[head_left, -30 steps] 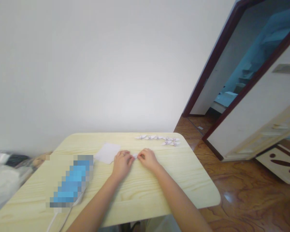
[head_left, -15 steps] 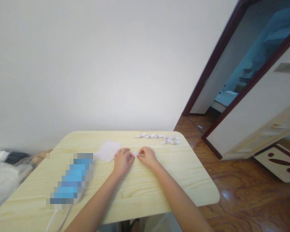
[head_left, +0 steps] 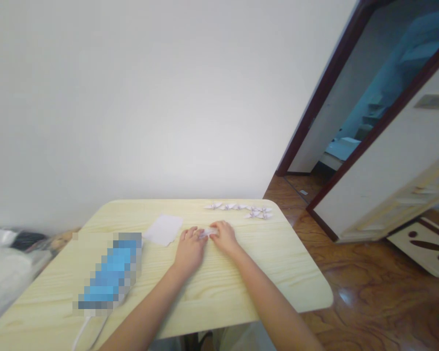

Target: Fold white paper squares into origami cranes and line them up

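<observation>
The right hand (head_left: 225, 239) could pass rightward over the tabletop (head_left: 278, 278), with the row of paper cranes (head_left: 237, 209) standing just ahead.

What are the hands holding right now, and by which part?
A small folded white paper, held between the fingertips of the left hand and right hand; the exact spot held is too small to tell.
</observation>
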`<state>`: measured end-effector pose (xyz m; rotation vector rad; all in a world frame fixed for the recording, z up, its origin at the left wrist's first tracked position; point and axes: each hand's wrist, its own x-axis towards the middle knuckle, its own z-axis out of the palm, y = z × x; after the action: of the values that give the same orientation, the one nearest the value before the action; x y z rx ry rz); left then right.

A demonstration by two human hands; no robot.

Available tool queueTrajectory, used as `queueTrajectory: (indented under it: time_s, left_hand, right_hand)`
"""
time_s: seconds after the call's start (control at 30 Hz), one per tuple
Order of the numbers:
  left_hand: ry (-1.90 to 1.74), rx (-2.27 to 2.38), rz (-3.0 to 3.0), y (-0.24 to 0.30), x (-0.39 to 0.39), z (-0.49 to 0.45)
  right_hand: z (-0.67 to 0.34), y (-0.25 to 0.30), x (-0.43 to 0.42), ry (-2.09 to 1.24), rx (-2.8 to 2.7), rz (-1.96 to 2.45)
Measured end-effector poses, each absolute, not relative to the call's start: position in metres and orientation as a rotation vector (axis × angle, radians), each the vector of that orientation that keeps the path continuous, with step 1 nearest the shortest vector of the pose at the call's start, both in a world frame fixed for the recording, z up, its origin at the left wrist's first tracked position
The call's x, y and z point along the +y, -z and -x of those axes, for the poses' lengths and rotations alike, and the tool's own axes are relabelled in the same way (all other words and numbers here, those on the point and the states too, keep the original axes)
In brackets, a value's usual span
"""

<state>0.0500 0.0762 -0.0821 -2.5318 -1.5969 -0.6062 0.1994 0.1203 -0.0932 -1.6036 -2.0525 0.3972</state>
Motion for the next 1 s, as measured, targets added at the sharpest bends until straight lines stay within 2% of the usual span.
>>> queueTrajectory:
  time_s: [0.3, 0.53, 0.73, 1.0]
  left_hand:
    - [0.605, -1.705, 2.476, 0.074, 0.074, -0.047]
    - [0.772, -1.867, 2.487, 0.08, 0.081, -0.036]
    - [0.883, -1.75, 2.722, 0.089, 0.091, -0.03]
    - [0.938, -1.705, 2.744, 0.092, 0.097, -0.028]
  right_hand:
    - [-0.204, 0.071, 0.095, -0.18, -2.391, 1.385]
    - [-0.208, 0.07, 0.098, -0.331, -2.447, 1.113]
    - [-0.215, 0.079, 0.11, -0.364, -2.369, 1.095]
    - [-0.208, 0.079, 0.113, -0.338, -2.46, 1.096]
